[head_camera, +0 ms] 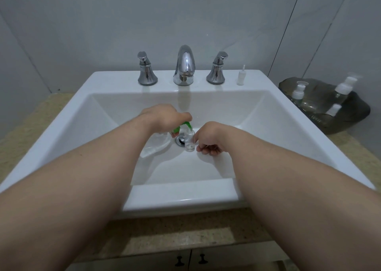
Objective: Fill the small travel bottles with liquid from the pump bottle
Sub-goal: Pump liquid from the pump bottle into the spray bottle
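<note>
Grey wall tiles rise behind a white rectangular ceramic sink (68,105) set into a speckled beige counter (24,130), with a chrome faucet (184,64) at the back rim.

Both bare forearms reach forward and down from the near edge, meeting over the middle of the basin. The left hand (165,116) is arched from above, its fingers curled around the green pump head (182,126) of a clear plastic pump bottle (156,145). That bottle leans steeply, its body low in the basin to the left of the round chrome drain (181,141). The green spout points right, ending at the mouth of a small clear travel bottle (189,140).

The right hand (208,138) sits lower, knuckles up, with its fingers curled in. Its fingertips hold the small bottle's right side. This bottle stands upright at the right edge of the drain, uncapped. Whether any liquid is in it cannot be told, and the pump bottle's fill level is equally unclear.

On the sink's back rim, right of the faucet handles, stands a small white spray top (241,76). Well apart on the counter to the right lies a dark translucent pouch (321,118) holding three white-capped clear bottles (298,91).
</note>
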The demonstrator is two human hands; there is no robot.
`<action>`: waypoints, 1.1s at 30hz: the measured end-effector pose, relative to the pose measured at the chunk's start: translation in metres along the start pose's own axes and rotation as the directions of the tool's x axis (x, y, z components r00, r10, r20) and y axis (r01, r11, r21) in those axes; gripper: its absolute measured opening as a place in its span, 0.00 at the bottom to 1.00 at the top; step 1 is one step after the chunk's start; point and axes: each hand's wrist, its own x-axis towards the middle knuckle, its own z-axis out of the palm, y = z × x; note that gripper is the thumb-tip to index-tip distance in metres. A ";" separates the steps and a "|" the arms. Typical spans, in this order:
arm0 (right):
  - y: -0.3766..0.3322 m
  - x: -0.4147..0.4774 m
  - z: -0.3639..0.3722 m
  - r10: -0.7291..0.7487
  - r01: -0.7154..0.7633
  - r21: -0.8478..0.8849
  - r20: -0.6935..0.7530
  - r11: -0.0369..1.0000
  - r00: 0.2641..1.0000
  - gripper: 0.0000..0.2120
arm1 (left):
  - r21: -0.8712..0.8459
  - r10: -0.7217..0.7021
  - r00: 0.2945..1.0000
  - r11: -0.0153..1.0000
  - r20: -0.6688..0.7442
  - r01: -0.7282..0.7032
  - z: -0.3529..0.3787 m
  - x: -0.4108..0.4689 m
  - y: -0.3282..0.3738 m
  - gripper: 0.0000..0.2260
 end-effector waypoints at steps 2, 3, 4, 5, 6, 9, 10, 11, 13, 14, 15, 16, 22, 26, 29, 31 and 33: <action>0.000 0.000 0.000 0.001 -0.001 -0.010 -0.002 1.000 1.000 0.17 | -0.007 -0.001 1.000 1.000 -0.002 0.001 0.001 0.000 -0.001 0.29; 0.000 0.000 0.000 0.003 -0.003 -0.014 -0.001 1.000 1.000 0.17 | -0.008 -0.003 1.000 1.000 -0.002 0.003 0.001 0.001 -0.001 0.29; 0.000 0.000 0.000 0.007 -0.007 -0.014 0.001 1.000 1.000 0.17 | -0.008 -0.003 1.000 1.000 -0.001 0.003 0.001 0.000 -0.001 0.29; 0.000 0.001 0.000 0.014 -0.014 -0.014 0.004 1.000 1.000 0.17 | -0.008 -0.002 1.000 1.000 -0.001 0.002 0.001 0.000 -0.001 0.29; -0.001 0.001 0.000 0.021 -0.021 -0.013 0.007 1.000 1.000 0.17 | -0.009 0.000 1.000 1.000 -0.004 0.000 0.000 0.001 -0.001 0.30; 0.000 0.002 0.000 0.026 -0.026 -0.004 0.007 1.000 1.000 0.17 | -0.013 0.005 1.000 1.000 -0.009 -0.005 0.000 0.002 -0.001 0.30; 0.001 0.002 0.000 0.023 -0.023 0.002 0.001 1.000 1.000 0.17 | -0.015 0.004 1.000 1.000 -0.007 -0.004 0.001 0.002 -0.002 0.30; 0.001 0.002 0.000 0.020 -0.020 0.006 -0.003 1.000 1.000 0.16 | -0.017 0.001 1.000 1.000 -0.003 -0.001 0.001 0.003 -0.002 0.30; 0.001 0.001 0.000 0.017 -0.017 0.006 -0.003 1.000 1.000 0.16 | -0.022 -0.002 1.000 1.000 0.004 0.002 0.001 0.003 -0.003 0.30; 0.000 0.002 0.000 0.017 -0.017 0.005 -0.003 1.000 1.000 0.16 | -0.023 -0.001 1.000 1.000 0.002 0.001 0.001 0.003 -0.002 0.30; 0.000 0.002 0.000 0.017 -0.017 0.004 -0.002 1.000 1.000 0.16 | -0.023 -0.002 1.000 1.000 -0.003 0.002 0.001 0.003 -0.002 0.30; 0.000 0.003 0.000 0.018 -0.018 0.004 -0.004 1.000 1.000 0.16 | -0.023 -0.001 1.000 1.000 -0.007 0.001 0.000 0.003 -0.002 0.30; 0.001 0.003 0.000 0.014 -0.014 0.015 -0.010 1.000 1.000 0.16 | 0.006 0.021 1.000 1.000 -0.007 -0.021 0.001 0.002 -0.002 0.28; 0.001 0.003 -0.001 0.016 -0.016 0.024 -0.008 1.000 1.000 0.17 | 0.011 0.037 0.999 0.999 -0.011 -0.037 0.000 0.001 0.001 0.26; 0.002 0.001 0.000 0.015 -0.015 0.031 -0.010 0.999 1.000 0.17 | 0.011 0.037 0.999 0.999 0.007 -0.038 0.000 0.000 0.003 0.25; 0.001 0.000 0.000 0.010 -0.010 0.033 -0.007 0.999 1.000 0.18 | 0.014 0.035 0.999 0.999 0.016 -0.035 -0.001 -0.001 0.004 0.24; 0.001 -0.001 0.000 0.004 -0.004 0.038 -0.006 0.999 1.000 0.17 | 0.007 0.039 0.999 0.999 0.003 -0.039 -0.003 -0.001 0.003 0.23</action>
